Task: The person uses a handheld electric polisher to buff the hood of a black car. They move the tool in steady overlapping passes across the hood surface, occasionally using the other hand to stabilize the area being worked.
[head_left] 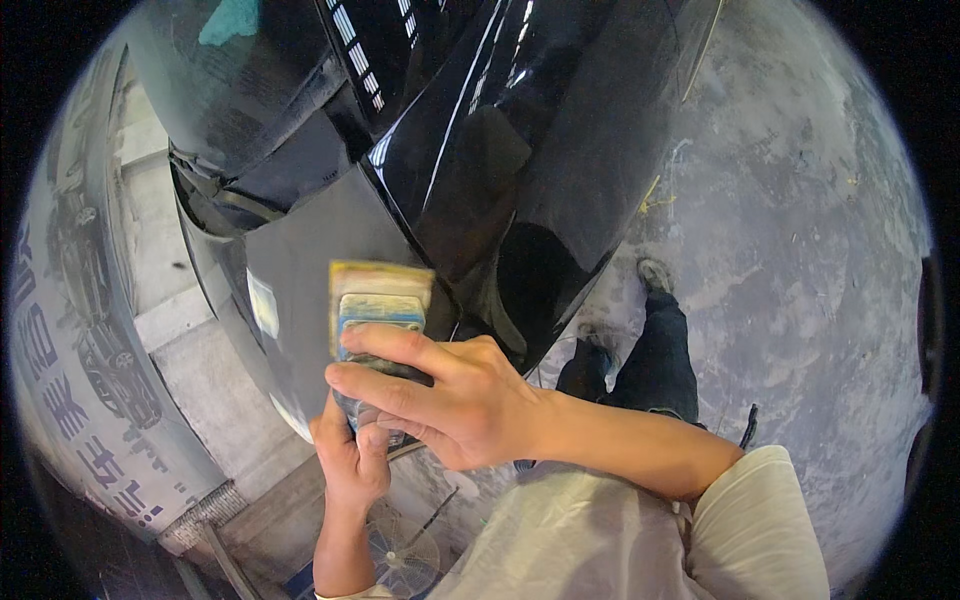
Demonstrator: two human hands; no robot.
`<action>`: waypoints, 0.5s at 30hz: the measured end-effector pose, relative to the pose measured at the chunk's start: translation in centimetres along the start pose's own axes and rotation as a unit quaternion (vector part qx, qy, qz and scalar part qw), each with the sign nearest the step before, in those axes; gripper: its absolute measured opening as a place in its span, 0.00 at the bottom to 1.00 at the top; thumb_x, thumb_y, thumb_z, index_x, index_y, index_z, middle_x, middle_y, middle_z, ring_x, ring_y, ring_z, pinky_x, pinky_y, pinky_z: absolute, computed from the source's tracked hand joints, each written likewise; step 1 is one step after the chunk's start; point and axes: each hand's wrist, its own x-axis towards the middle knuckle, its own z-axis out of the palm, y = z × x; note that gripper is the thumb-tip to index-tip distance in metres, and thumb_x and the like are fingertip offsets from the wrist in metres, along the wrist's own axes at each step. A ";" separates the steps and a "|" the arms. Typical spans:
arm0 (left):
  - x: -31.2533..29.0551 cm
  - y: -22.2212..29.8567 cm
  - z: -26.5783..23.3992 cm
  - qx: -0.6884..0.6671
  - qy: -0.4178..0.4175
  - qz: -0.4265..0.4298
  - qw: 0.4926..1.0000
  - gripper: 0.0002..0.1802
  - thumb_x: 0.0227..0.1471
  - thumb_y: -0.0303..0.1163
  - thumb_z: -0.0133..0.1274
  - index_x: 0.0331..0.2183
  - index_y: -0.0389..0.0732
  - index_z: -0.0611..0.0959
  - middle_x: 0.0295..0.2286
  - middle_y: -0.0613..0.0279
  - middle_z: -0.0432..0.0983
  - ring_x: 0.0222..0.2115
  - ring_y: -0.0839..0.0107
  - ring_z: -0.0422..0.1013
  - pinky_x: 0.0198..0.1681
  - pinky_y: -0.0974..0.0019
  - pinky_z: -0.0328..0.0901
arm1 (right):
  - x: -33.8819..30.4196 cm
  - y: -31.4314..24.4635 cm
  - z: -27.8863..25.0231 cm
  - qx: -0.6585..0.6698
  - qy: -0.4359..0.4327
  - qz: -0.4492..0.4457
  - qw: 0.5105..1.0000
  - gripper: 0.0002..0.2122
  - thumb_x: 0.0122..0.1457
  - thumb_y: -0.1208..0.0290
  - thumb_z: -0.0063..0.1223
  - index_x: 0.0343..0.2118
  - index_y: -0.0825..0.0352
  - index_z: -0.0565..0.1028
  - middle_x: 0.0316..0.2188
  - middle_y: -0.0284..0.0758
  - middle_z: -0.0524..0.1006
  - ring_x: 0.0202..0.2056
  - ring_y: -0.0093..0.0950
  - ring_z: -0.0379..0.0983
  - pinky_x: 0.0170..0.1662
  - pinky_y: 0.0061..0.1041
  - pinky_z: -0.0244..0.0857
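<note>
A hand-held sander [382, 312] with a blue body and a flat, yellow-edged rectangular pad lies against the dull grey bumper panel [330, 225] of a black car. My right hand [455, 400] is closed over the sander's body from the right, its fingers reaching across the top. Below it, my left hand [350, 460] grips the sander's near end, thumb upward, and partly disappears behind the tool and the right hand. The middle of the sander is hidden under my right fingers. Pad and panel appear to touch, though the pad's underside is out of sight.
The glossy black car body [480, 150] fills the top middle, with a headlight area [240, 190] at its left. On the left runs a wall banner [100, 350] with car pictures. A fan [400, 555] stands at the bottom. Grey, stained floor [800, 250] spreads to the right.
</note>
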 end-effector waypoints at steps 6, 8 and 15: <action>1.4 1.5 -0.6 -0.011 -0.009 0.019 1.000 0.39 0.66 0.63 0.52 0.50 0.29 0.80 0.28 0.54 0.81 0.29 0.65 0.80 0.34 0.59 0.71 | 0.5 -0.4 0.0 0.009 0.008 0.028 1.000 0.25 0.58 0.74 0.66 0.61 0.65 0.78 0.59 0.46 0.76 0.42 0.40 0.86 0.37 0.31 0.82; 2.6 1.7 -1.5 0.022 -0.001 0.041 0.999 0.38 0.66 0.64 0.53 0.47 0.31 0.81 0.26 0.55 0.81 0.28 0.66 0.79 0.33 0.60 0.70 | 0.9 -0.3 0.2 0.007 0.028 0.021 0.999 0.25 0.60 0.74 0.65 0.61 0.66 0.77 0.59 0.47 0.76 0.43 0.42 0.86 0.38 0.31 0.82; 5.3 3.2 -4.5 0.089 -0.074 0.049 0.992 0.40 0.60 0.70 0.57 0.35 0.35 0.80 0.19 0.56 0.72 0.18 0.62 0.70 0.25 0.58 0.63 | 0.6 -0.8 1.9 0.033 0.095 0.043 0.994 0.24 0.65 0.73 0.61 0.63 0.70 0.74 0.60 0.51 0.75 0.52 0.49 0.82 0.44 0.35 0.82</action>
